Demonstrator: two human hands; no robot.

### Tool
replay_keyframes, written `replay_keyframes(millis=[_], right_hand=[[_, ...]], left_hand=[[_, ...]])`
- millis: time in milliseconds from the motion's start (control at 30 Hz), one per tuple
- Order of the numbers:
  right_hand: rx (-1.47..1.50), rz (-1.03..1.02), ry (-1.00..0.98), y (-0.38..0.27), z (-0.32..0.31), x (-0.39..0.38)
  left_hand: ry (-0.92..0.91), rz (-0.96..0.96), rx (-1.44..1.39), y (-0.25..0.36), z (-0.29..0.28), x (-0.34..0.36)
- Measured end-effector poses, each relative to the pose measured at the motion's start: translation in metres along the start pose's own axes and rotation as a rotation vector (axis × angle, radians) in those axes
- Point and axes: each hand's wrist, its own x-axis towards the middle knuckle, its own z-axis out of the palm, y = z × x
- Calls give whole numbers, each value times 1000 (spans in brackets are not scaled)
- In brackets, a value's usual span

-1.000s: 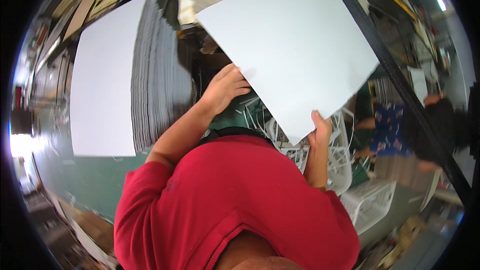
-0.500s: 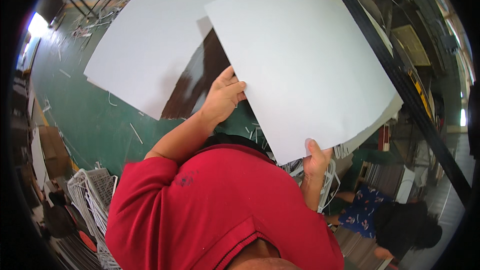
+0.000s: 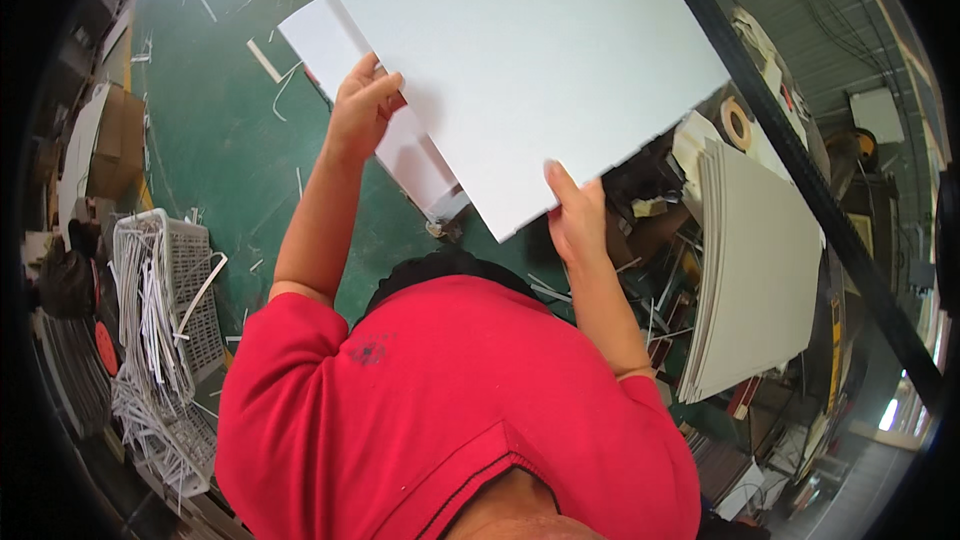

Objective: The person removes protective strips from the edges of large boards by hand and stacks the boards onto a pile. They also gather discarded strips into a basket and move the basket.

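Observation:
A large white sheet of board (image 3: 540, 60) is held up in front of me by both hands. My left hand (image 3: 364, 105) pinches its left edge, thumb on top and fingers partly underneath. Around the near right edge my right hand (image 3: 578, 215) is closed, its thumb lying on the white face and its fingers hidden below. Under the held sheet, more white board (image 3: 328, 35) sticks out on the left, above the floor. The far part of the held sheet runs out of view.
At lower left stands a white plastic basket (image 3: 195, 270) stuffed with offcut strips. A stack of pale boards (image 3: 755, 270) leans on the right, near a tape roll (image 3: 736, 123). Cardboard (image 3: 118, 145) lies far left. Scraps litter the green floor (image 3: 240, 180). A black bar (image 3: 790, 145) slants across the right.
The held sheet and both hands have moved left and away from me, over the other white board. My view has turned, and the leaning stack on the right now shows.

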Motion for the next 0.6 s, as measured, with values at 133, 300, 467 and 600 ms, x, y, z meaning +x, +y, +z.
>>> replay_keyframes(millis=[133,300,467,600], right_hand=[[-112,289,70,54,26,45],[-437,358,-46,109,27,53],[-539,382,-4,127,28,49],[-452,395,63,99,53,39]], left_hand=[[217,-124,455,15,-60,20],[417,-178,515,-1,-110,10],[456,-235,725,1,-132,7],[437,-251,1049,2,-136,18]])
